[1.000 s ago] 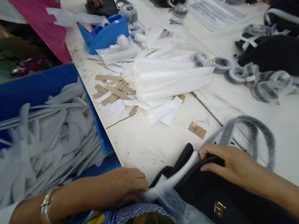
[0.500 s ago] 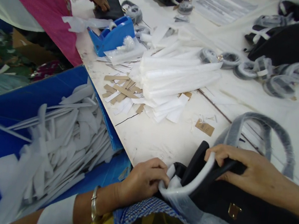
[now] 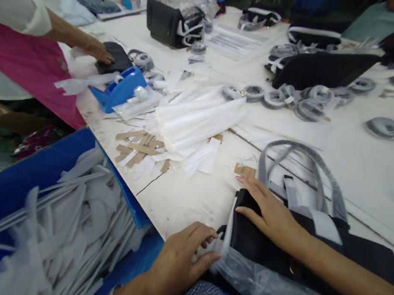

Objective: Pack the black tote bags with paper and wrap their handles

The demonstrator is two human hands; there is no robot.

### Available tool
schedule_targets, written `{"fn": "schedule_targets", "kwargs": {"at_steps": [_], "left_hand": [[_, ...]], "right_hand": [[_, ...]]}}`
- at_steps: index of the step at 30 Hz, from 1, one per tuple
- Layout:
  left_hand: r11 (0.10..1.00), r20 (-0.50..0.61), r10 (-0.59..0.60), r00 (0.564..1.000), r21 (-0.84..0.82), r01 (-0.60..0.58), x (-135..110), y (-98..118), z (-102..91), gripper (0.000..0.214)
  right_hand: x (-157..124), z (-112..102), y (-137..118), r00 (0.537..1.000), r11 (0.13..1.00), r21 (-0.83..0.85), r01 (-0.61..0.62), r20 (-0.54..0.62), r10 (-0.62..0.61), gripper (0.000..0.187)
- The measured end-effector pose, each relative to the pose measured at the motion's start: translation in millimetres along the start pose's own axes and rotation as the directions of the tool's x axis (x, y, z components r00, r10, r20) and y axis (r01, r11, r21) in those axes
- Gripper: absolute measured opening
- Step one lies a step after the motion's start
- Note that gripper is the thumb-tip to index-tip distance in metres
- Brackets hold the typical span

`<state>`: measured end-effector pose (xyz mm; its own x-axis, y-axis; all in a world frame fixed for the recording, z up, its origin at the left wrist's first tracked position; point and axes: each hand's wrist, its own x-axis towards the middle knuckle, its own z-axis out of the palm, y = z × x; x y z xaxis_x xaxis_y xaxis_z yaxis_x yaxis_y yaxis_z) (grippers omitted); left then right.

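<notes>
A black handbag [image 3: 261, 233] lies in front of me at the lower right. Its looped handles [image 3: 312, 158] are wrapped in clear film, and more clear plastic [image 3: 267, 277] covers its near side. White edging [image 3: 229, 224] runs along its left end. My right hand [image 3: 271, 215] rests on the flap near the left end, fingers stretched out and thumb apart. Beside that end, my left hand [image 3: 186, 252] has its fingers bent, with a gap between them and the thumb. Its fingertips are close to the white edging and plastic; whether they touch is unclear.
A blue bin [image 3: 63, 144] of white foam strips stands left of the table edge. White strips [image 3: 196, 123], brown card tags [image 3: 139, 147] and a blue tape dispenser [image 3: 125, 87] lie on the table. Wrapped strap coils [image 3: 276, 100] lie farther back. A co-worker's hand [image 3: 100, 52] touches a black item.
My right hand has released the bag's bent edge and now lies flat on the flap. My left hand has loosened from the white edging. The view has tilted up, showing more table.
</notes>
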<state>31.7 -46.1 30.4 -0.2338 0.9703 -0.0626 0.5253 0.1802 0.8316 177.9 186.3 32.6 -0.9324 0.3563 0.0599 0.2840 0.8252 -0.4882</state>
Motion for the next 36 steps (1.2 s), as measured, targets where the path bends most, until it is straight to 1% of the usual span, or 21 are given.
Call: {"fn": "schedule_targets", "kwargs": {"at_steps": [2, 4, 5, 7, 9, 10, 11, 13, 15, 17, 19, 22, 25, 27, 28, 30, 32, 34, 36], "left_hand": [[0.989, -0.097, 0.142, 0.985, 0.059, -0.136, -1, 1, 0.7, 0.030], [0.964, -0.133, 0.266, 0.955, 0.067, -0.259, 1, 9, -1.0, 0.040], [0.949, -0.128, 0.316, 0.940, 0.050, -0.312, 4, 16, -1.6, 0.043], [0.909, -0.065, 0.417, 0.906, 0.041, -0.416, 11, 30, -0.5, 0.044], [0.854, 0.048, 0.506, 0.861, 0.114, -0.508, 20, 42, 5.2, 0.044], [0.831, 0.104, 0.519, 0.848, 0.172, -0.530, 25, 45, 9.8, 0.045], [0.815, 0.143, 0.513, 0.847, 0.231, -0.532, 30, 46, 15.2, 0.046], [0.809, 0.166, 0.469, 0.867, 0.312, -0.498, 38, 40, 26.4, 0.046], [0.819, 0.158, 0.430, 0.889, 0.346, -0.458, 44, 31, 35.5, 0.044], [0.818, 0.159, 0.419, 0.894, 0.362, -0.448, 46, 23, 40.2, 0.043], [0.807, 0.162, 0.419, 0.893, 0.385, -0.449, 45, 19, 41.0, 0.043], [0.778, 0.195, 0.424, 0.884, 0.422, -0.466, 34, 19, 37.5, 0.044], [0.748, 0.252, 0.412, 0.876, 0.456, -0.483, 17, 23, 29.0, 0.045], [0.735, 0.296, 0.377, 0.878, 0.481, -0.478, 11, 30, 19.8, 0.045], [0.733, 0.313, 0.357, 0.880, 0.491, -0.472, 11, 37, 14.5, 0.043], [0.735, 0.342, 0.328, 0.881, 0.493, -0.465, 19, 54, 4.7, 0.034], [0.754, 0.350, 0.332, 0.876, 0.459, -0.469, 39, 74, 0.3, 0.026], [0.775, 0.342, 0.356, 0.870, 0.412, -0.479, 66, 92, 5.1, 0.024], [0.785, 0.329, 0.378, 0.866, 0.381, -0.488, 96, 103, 19.5, 0.026]], "right_hand": [[-15, -6, -13, 0.992, 0.995, -0.103, 0.014, -0.121, -0.027, 0.049], [-36, -16, -28, 0.982, 0.980, -0.187, 0.062, -0.161, -0.093, 0.042], [-50, -21, -35, 0.980, 0.970, -0.230, 0.076, -0.163, -0.115, 0.042], [-79, -28, -48, 0.982, 0.948, -0.314, 0.047, -0.159, -0.101, 0.047], [-111, -27, -57, 0.985, 0.922, -0.385, -0.042, -0.168, -0.025, 0.057], [-127, -24, -59, 0.984, 0.906, -0.412, -0.099, -0.177, 0.026, 0.062], [-141, -19, -58, 0.978, 0.887, -0.434, -0.158, -0.192, 0.081, 0.066], [-165, -5, -53, 0.957, 0.850, -0.454, -0.265, -0.231, 0.175, 0.071], [-181, 10, -44, 0.938, 0.830, -0.450, -0.330, -0.256, 0.234, 0.072], [-187, 23, -37, 0.926, 0.827, -0.429, -0.363, -0.269, 0.266, 0.071], [-189, 30, -37, 0.914, 0.833, -0.394, -0.389, -0.278, 0.296, 0.069], [-193, 32, -54, 0.902, 0.853, -0.317, -0.413, -0.273, 0.335, 0.068], [-202, 24, -78, 0.901, 0.878, -0.230, -0.421, -0.221, 0.374, 0.067], [-205, 11, -88, 0.900, 0.895, -0.149, -0.420, -0.193, 0.390, 0.056], [-205, 2, -89, 0.897, 0.902, -0.103, -0.419, -0.201, 0.393, 0.048], [-199, -16, -81, 0.879, 0.911, -0.033, -0.412, -0.278, 0.387, 0.037], [-188, -30, -64, 0.834, 0.901, -0.031, -0.432, -0.394, 0.387, 0.033], [-173, -36, -43, 0.787, 0.873, -0.071, -0.483, -0.473, 0.397, 0.033], [-159, -33, -25, 0.757, 0.841, -0.108, -0.530, -0.507, 0.413, 0.032]]}}
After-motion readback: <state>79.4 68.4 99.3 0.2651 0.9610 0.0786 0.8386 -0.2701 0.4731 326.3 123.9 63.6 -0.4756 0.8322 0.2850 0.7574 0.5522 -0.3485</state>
